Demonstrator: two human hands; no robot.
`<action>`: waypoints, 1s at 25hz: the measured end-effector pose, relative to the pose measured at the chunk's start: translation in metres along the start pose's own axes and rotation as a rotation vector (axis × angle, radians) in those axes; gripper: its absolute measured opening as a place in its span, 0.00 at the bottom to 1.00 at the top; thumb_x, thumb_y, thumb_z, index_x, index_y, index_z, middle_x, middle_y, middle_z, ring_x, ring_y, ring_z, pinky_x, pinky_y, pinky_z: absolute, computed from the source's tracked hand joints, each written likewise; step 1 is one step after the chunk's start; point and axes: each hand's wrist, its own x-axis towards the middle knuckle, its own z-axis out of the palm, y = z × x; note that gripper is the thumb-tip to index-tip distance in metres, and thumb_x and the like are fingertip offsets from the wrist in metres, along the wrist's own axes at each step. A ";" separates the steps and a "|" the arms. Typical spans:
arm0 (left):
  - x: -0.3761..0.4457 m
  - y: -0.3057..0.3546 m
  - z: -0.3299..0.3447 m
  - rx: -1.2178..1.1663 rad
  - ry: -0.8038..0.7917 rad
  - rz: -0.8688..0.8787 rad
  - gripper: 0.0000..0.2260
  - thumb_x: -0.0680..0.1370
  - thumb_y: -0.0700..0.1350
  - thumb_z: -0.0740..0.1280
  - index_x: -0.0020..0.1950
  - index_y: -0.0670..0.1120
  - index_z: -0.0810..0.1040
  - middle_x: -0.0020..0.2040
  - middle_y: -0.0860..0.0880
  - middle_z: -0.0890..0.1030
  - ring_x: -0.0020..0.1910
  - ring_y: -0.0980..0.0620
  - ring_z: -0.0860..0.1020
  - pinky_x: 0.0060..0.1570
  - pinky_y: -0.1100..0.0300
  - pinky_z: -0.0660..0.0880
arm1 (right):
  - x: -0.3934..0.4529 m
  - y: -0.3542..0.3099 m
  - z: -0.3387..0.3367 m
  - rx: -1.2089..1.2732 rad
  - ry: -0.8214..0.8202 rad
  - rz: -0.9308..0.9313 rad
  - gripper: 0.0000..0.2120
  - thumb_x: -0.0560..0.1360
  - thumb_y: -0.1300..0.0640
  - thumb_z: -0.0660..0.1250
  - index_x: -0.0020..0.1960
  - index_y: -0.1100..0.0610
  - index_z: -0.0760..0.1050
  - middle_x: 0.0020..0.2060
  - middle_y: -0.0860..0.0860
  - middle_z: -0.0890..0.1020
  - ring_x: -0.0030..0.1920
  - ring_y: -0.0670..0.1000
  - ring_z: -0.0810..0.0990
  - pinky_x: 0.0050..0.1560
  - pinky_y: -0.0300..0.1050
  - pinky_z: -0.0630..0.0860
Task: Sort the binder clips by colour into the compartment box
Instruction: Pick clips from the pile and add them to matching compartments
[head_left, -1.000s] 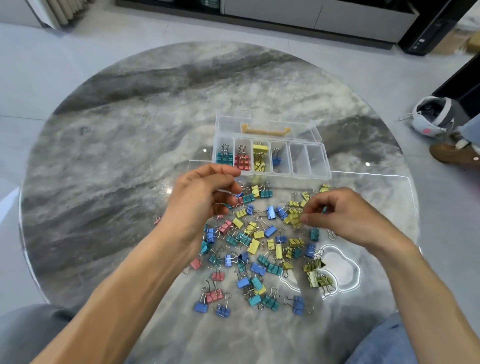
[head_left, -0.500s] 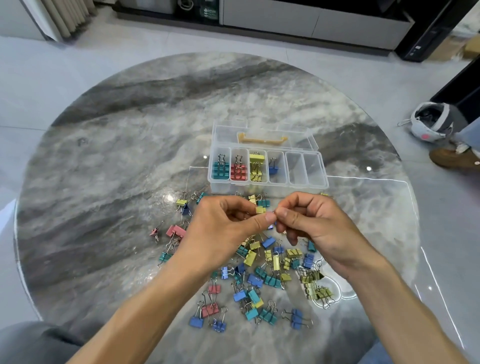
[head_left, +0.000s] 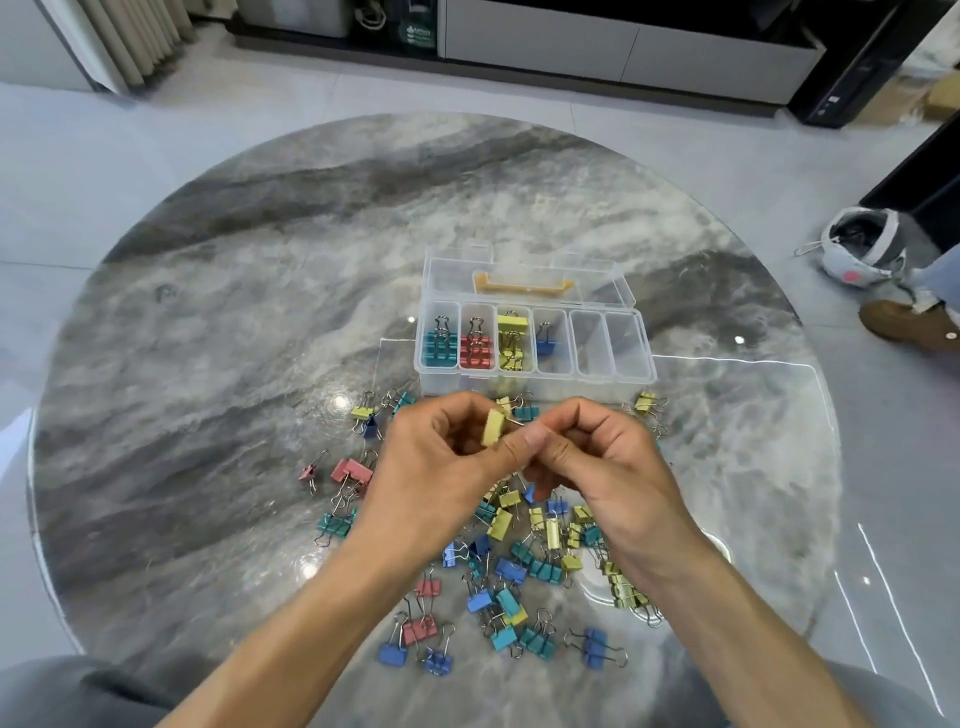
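A clear compartment box (head_left: 535, 379) stands open on the round marble table (head_left: 234, 364). From the left its compartments hold teal clips (head_left: 440, 344), red clips (head_left: 475, 347), yellow clips (head_left: 511, 338) and one blue clip (head_left: 544, 343); the two on the right hold nothing. Just in front of the box my left hand (head_left: 441, 467) and my right hand (head_left: 597, 467) meet above the pile. Both pinch a yellow binder clip (head_left: 493, 427) between them. Loose clips (head_left: 519, 571) in blue, teal, yellow and pink lie scattered below my hands.
The box lid (head_left: 524, 273) lies open behind, with a yellow handle on it. More clips sit left of the pile, including pink ones (head_left: 351, 470). On the floor at the right are a helmet (head_left: 862, 247) and another person's shoe (head_left: 906, 325).
My hands came together from apart and rose above the pile. The yellow clip, first near my right hand's fingers, is now held between both hands and shows more plainly.
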 end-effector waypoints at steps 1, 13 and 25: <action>0.001 0.000 -0.001 -0.018 0.031 -0.004 0.09 0.68 0.49 0.76 0.42 0.45 0.84 0.39 0.42 0.85 0.41 0.38 0.83 0.44 0.45 0.81 | -0.001 0.000 0.004 -0.019 0.000 -0.011 0.10 0.70 0.58 0.71 0.46 0.65 0.79 0.34 0.55 0.83 0.35 0.51 0.80 0.35 0.42 0.78; 0.006 0.000 0.000 -0.005 -0.042 -0.024 0.08 0.68 0.46 0.74 0.45 0.47 0.86 0.41 0.48 0.87 0.40 0.53 0.84 0.40 0.66 0.79 | -0.005 -0.003 0.003 -0.089 0.059 0.084 0.03 0.77 0.62 0.70 0.45 0.62 0.78 0.34 0.53 0.84 0.34 0.45 0.82 0.35 0.37 0.76; 0.005 -0.003 0.004 -0.085 0.109 -0.008 0.09 0.70 0.44 0.72 0.46 0.41 0.83 0.38 0.43 0.85 0.34 0.49 0.83 0.36 0.63 0.80 | -0.004 -0.002 0.007 -0.014 0.065 0.057 0.02 0.76 0.63 0.70 0.47 0.60 0.82 0.36 0.54 0.85 0.34 0.48 0.82 0.36 0.42 0.77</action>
